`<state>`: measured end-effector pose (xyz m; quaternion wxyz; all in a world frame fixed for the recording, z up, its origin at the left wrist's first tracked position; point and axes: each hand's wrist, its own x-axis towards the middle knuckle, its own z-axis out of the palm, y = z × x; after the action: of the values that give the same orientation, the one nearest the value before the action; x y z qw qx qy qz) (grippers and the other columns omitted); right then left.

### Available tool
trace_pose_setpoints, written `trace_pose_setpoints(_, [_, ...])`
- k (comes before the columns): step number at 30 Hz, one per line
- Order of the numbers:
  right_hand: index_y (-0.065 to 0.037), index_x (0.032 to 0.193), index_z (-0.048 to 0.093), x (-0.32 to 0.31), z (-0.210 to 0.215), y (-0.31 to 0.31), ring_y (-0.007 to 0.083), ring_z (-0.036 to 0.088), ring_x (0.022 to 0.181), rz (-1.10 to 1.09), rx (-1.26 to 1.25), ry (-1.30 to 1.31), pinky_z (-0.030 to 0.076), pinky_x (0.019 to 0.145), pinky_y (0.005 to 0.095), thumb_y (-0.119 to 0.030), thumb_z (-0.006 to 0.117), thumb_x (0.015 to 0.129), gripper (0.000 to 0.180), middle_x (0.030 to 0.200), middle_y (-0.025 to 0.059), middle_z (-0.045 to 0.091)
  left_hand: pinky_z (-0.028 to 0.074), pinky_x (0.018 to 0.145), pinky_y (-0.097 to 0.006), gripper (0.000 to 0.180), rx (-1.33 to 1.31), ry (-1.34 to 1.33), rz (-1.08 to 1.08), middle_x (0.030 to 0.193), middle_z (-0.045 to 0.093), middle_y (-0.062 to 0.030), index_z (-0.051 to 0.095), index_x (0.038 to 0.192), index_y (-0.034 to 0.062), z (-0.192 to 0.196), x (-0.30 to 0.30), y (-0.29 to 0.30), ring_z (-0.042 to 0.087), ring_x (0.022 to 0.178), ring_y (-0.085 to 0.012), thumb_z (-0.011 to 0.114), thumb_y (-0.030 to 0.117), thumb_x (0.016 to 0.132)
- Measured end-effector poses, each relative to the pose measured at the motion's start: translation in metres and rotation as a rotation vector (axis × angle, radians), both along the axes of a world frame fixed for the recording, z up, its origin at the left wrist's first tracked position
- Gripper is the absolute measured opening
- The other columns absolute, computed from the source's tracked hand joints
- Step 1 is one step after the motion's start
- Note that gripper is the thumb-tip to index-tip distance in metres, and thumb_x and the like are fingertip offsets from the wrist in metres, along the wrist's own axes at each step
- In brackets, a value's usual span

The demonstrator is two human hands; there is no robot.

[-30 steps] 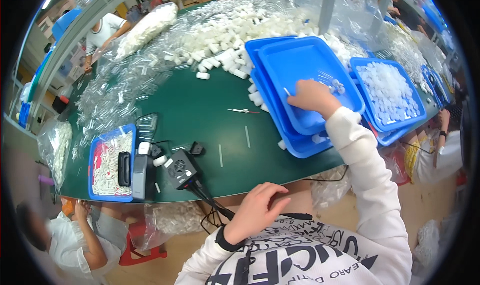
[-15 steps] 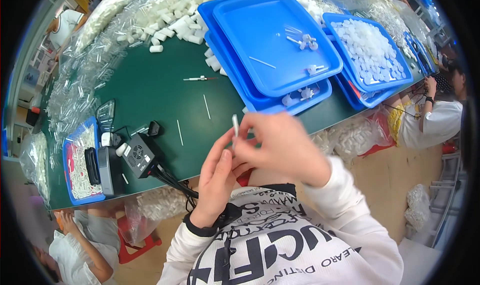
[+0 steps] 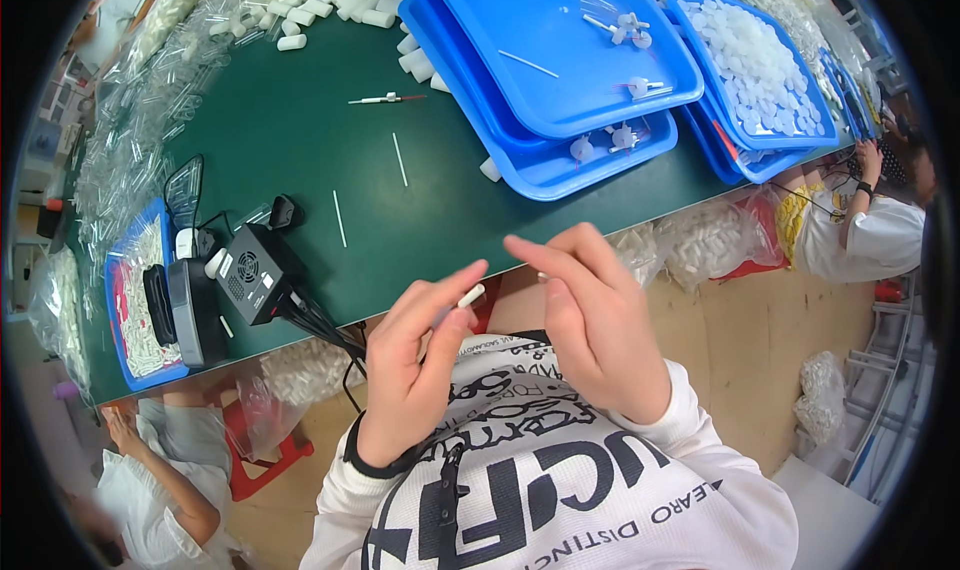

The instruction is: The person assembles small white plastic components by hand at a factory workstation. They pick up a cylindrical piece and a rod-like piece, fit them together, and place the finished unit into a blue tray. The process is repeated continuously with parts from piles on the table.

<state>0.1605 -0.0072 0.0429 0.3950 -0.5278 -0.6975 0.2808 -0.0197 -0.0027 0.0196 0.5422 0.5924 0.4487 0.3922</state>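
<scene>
My left hand is closed, pinching a short white tube between thumb and forefinger. To its right, apart from it, my right hand has its forefinger stretched toward the left and its thumb bent beneath. A tiny whitish tip shows between those fingers, too small to name. Both hands are in front of my body, by the near edge of the green table. Beyond them lie two thin white sticks, one nearer and one farther. A slim white piece with a red end lies behind these.
Stacked blue trays hold small white parts; another blue tray carries many white discs. A black box with a fan and cables stands left, beside a blue bin. White cylinders and clear tubes are heaped behind. Other people sit nearby.
My hands were together around a small white piece; now they are apart, the right one farther right and the left still with the white tube. The whole view has shifted slightly.
</scene>
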Motion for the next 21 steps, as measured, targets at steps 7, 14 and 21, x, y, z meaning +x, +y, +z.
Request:
trace_pose_setpoints(7, [0.001, 0.103, 0.063, -0.003, 0.014, -0.009, 0.0165, 0.051, 0.071, -0.033, 0.117, -0.014, 0.042, 0.063, 0.0255, 0.011, 0.044, 0.081, 0.031, 0.093, 0.0112, 0.053, 0.045, 0.065, -0.025, 0.017, 0.284, 0.047, 0.093, 0.089, 0.061, -0.0118, 0.059, 0.092, -0.0005, 0.005, -0.005, -0.007, 0.056, 0.071, -0.0158, 0.064, -0.005, 0.076])
trace_pose_setpoints(14, [-0.003, 0.097, 0.062, 0.002, 0.007, -0.006, 0.0191, 0.05, 0.059, 0.065, 0.161, -0.149, 0.042, 0.051, 0.0286, 0.002, 0.066, 0.071, 0.027, 0.077, 0.0035, 0.06, 0.045, 0.06, -0.024, 0.017, 0.389, 0.071, 0.13, 0.089, 0.06, -0.0117, 0.063, 0.09, 0.0, 0.008, -0.003, -0.005, 0.056, 0.069, -0.0145, 0.067, -0.005, 0.074])
trace_pose_setpoints(21, [-0.005, 0.088, 0.064, 0.006, -0.003, -0.003, 0.0174, 0.048, 0.054, 0.089, 0.267, -0.049, 0.039, 0.048, 0.0276, 0.0, 0.071, 0.068, 0.022, 0.073, 0.0018, 0.06, 0.046, 0.06, -0.023, 0.021, 0.413, 0.066, 0.176, 0.09, 0.058, -0.0107, 0.064, 0.089, 0.0006, 0.01, 0.0, -0.005, 0.057, 0.071, -0.0139, 0.069, -0.009, 0.071])
